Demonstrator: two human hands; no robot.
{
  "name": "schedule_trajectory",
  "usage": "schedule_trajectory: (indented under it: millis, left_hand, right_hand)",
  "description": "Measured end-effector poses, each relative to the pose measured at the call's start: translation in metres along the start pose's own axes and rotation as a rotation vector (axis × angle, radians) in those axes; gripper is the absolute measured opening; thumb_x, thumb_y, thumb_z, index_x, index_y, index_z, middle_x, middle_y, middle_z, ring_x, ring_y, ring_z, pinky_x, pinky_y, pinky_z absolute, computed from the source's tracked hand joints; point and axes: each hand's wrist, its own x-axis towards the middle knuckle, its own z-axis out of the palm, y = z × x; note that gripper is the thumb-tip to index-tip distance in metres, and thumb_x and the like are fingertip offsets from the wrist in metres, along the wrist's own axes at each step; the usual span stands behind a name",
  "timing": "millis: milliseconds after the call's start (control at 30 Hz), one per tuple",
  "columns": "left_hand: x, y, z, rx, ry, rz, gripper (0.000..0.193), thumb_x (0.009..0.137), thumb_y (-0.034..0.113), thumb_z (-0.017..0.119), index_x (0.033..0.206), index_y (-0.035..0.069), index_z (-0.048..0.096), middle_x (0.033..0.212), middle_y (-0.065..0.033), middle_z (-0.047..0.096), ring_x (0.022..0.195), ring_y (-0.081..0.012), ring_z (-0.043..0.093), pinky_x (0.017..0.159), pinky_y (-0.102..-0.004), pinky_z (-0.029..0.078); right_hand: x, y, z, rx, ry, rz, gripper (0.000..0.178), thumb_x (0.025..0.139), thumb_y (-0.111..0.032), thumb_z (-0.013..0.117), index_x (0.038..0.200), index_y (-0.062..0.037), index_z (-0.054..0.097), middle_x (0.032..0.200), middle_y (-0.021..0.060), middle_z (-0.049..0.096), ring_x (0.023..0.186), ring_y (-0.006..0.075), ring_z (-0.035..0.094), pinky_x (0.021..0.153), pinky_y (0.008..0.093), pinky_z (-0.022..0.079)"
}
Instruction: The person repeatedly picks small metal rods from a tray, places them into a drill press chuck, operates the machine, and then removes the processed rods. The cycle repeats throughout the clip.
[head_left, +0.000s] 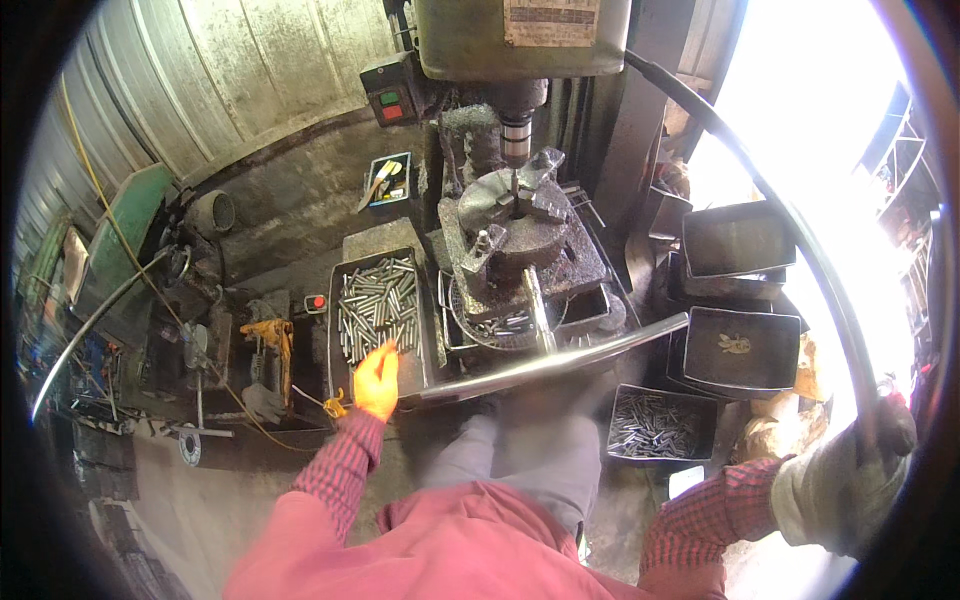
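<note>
My left hand (377, 382), in an orange glove, is over the near edge of a metal tray (424, 340) full of short metal pins (378, 300). Its fingers are pressed together at the pins; whatever they may hold is hidden. Far to the right, my right hand (850, 480) wears a thick pale glove and is wrapped around the end of a long curved black lever (770, 180). That lever runs up to the drill press head (520, 45). Beneath the drill chuck (516, 138), a thin bit points down into a round clamping fixture (510, 215).
A shiny metal bar (560, 362) crosses in front of the machine. Right of it stand stacked metal bins (740, 240) and a bin of pins (660, 425). A switch box (390, 100) hangs at the back. Another machine (190, 290) and a yellow cord (130, 250) are on the left.
</note>
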Motion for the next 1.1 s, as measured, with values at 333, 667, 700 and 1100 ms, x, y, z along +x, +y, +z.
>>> schedule_trajectory:
  millis: [333, 667, 700, 1100]
  left_hand:
    - [-0.173, -0.101, -0.058, 0.104, 0.069, -0.468, 0.029, 0.108, 0.025, 0.061, 0.107, 0.000, 0.076, 0.083, -0.0034, 0.072, 0.075, -0.0119, 0.066, 0.070, -0.0291, 0.054]
    - [-0.254, -0.182, -0.150, 0.789, -0.104, -0.789, 0.048, 0.103, 0.044, 0.056, 0.108, 0.001, 0.077, 0.105, -0.0246, 0.075, 0.102, -0.0425, 0.072, 0.090, -0.0489, 0.054]
    - [-0.258, -0.191, -0.153, 0.785, -0.066, -0.756, 0.049, 0.104, 0.045, 0.055, 0.101, 0.001, 0.076, 0.094, -0.0209, 0.074, 0.090, -0.0370, 0.071, 0.082, -0.0468, 0.054]
    - [-0.235, -0.193, -0.142, 0.642, -0.057, -0.822, 0.050, 0.104, 0.046, 0.056, 0.103, 0.001, 0.077, 0.091, -0.0166, 0.078, 0.088, -0.0322, 0.075, 0.083, -0.0449, 0.056]
  right_hand:
    - [-0.026, -0.010, -0.014, -0.213, -0.372, 0.067, 0.048, 0.105, -0.052, 0.056, 0.087, -0.0082, 0.063, 0.067, 0.0014, 0.058, 0.061, 0.0155, 0.062, 0.070, 0.0313, 0.056]
    - [-0.098, 0.004, 0.061, -2.493, -0.595, -1.587, 0.053, 0.090, -0.050, 0.077, 0.109, -0.0017, 0.068, 0.086, 0.0106, 0.063, 0.091, 0.0239, 0.064, 0.120, 0.0599, 0.021]
    - [-0.103, 0.008, 0.073, -2.500, -0.555, -1.480, 0.057, 0.087, -0.053, 0.079, 0.108, -0.0012, 0.069, 0.084, 0.0106, 0.063, 0.091, 0.0237, 0.064, 0.120, 0.0597, 0.021]
    - [-0.116, 0.004, 0.070, -2.384, -0.351, -1.008, 0.053, 0.087, -0.062, 0.070, 0.068, -0.0148, 0.057, 0.061, -0.0004, 0.045, 0.069, 0.0157, 0.050, 0.115, 0.0610, 0.016]
